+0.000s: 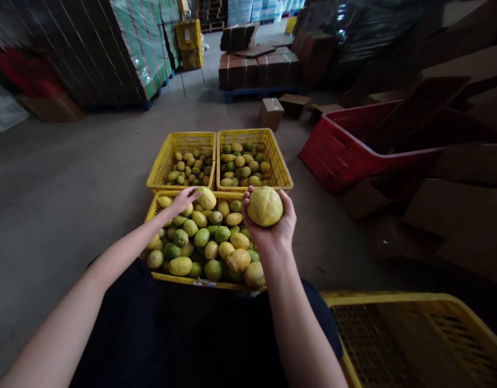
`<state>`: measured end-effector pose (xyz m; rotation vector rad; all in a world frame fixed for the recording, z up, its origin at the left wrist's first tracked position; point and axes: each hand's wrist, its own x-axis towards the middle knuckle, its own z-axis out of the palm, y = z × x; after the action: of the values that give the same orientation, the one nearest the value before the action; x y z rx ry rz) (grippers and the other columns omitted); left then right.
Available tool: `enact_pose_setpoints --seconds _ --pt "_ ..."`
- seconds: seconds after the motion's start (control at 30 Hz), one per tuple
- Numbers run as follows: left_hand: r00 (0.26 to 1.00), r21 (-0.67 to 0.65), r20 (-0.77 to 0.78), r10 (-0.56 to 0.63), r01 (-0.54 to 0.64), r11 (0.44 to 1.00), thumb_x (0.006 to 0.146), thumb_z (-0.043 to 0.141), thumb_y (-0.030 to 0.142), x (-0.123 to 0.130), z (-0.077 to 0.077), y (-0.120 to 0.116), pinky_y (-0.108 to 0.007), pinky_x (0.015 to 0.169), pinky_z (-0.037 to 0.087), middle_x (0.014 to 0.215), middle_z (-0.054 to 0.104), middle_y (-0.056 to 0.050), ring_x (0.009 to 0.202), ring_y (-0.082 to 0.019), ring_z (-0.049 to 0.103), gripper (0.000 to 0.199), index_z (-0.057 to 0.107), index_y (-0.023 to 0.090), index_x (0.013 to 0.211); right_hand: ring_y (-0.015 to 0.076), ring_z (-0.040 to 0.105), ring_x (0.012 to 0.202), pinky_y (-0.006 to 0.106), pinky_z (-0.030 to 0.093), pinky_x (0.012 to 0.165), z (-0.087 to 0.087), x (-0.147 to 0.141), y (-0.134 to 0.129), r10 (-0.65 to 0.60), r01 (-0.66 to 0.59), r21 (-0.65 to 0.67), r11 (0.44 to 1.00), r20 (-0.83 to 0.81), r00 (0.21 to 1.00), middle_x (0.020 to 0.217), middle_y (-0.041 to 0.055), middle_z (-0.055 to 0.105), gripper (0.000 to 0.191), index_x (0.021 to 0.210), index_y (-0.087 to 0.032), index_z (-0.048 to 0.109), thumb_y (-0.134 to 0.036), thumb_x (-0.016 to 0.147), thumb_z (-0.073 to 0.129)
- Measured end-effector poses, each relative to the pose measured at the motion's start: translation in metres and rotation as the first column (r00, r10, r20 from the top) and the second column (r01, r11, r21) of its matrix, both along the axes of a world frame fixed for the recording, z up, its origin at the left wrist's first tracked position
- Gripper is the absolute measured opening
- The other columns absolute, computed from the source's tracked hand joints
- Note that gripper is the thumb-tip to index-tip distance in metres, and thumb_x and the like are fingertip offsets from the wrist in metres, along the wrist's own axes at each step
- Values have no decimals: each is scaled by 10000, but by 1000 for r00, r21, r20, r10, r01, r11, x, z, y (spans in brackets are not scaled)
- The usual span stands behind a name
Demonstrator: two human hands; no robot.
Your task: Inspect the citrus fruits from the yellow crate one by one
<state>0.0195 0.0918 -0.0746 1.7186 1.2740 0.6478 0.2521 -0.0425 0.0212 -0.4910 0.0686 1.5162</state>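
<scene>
My right hand (271, 223) is raised palm up over the right side of the front crate, its fingers wrapped around a large, ribbed yellow-green fruit that looks like a citron (265, 206). Near the back rim of the same crate, my left hand (186, 199) grips another yellowish citron (206, 198) from its left side; the thumb's contact is partly hidden. Below both hands, the yellow front crate (175, 277) is filled with several green and yellow citrons (202, 237) of mixed sizes.
Behind stand two yellow crates, a left one (156, 171) and a right one (281, 164), both part-filled with similar fruit. A yellow crate (398, 297) lies at lower right. Beyond are a red crate (327, 153), cardboard boxes (271, 113) and wrapped pallet stacks (127, 48).
</scene>
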Motion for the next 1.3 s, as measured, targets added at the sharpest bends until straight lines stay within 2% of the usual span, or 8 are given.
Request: enact_pose_setpoints --seconds 0.07,0.17,0.3,0.4,0.53,0.67,0.93,1.3 --pt "914 -220 359 191 -116 968 959 509 513 -7 25 -22 -368 957 531 1202 686 -123 1148 -248 624 492 577 128 1258 198 700 768 316 620 653 -3 -9 6 -12 12 -30 999 7 1000 816 57 727 275 945 -187 624 -405 781 591" --pt "599 -544 608 521 -164 823 988 443 547 -12 60 -53 -317 781 596 1052 722 -108 930 -204 696 491 589 154 1243 186 692 692 342 627 670 -3 -26 14 -24 27 -98 995 31 999 735 21 711 150 870 -200 615 -322 796 570" --pt "116 -771 635 763 52 634 1030 376 431 -18 83 -79 -290 655 616 910 735 -97 768 -191 718 448 539 153 1341 186 697 659 359 634 694 0 -51 18 67 -54 -120 991 103 992 726 24 730 90 866 -179 644 -228 820 584" --pt "-43 -784 604 796 142 604 1035 344 363 -27 80 -87 -301 673 619 918 744 -99 800 -201 733 440 504 163 1392 201 711 648 340 626 623 -7 -68 14 139 -121 -161 979 106 985 726 38 744 112 870 -180 657 -276 847 604" --pt "-37 -764 631 775 139 630 999 417 397 -37 71 -96 -323 687 613 885 743 -68 781 -202 727 361 612 181 1213 225 727 667 326 612 563 -25 -83 5 170 -159 -157 975 61 983 753 72 760 195 892 -169 672 -351 863 608" --pt "51 -723 689 723 102 683 958 464 402 -35 67 -100 -275 642 579 821 727 -53 704 -174 705 314 669 164 958 239 744 758 363 635 645 -38 -91 2 152 -148 -79 986 41 988 832 66 777 191 927 -183 682 -340 819 663" --pt "159 -561 819 551 21 828 825 588 411 -15 67 -114 -309 737 595 751 725 -86 901 -266 724 289 714 151 820 233 740 777 426 637 750 -39 -104 6 112 -116 21 993 117 987 842 17 769 184 926 -228 686 -340 780 685" --pt "69 -635 772 632 115 764 818 547 382 -19 64 -114 -339 751 603 773 739 -99 881 -269 735 309 708 123 867 208 718 700 419 622 793 -33 -117 7 155 -158 35 987 73 985 829 29 759 167 888 -211 689 -334 784 646"
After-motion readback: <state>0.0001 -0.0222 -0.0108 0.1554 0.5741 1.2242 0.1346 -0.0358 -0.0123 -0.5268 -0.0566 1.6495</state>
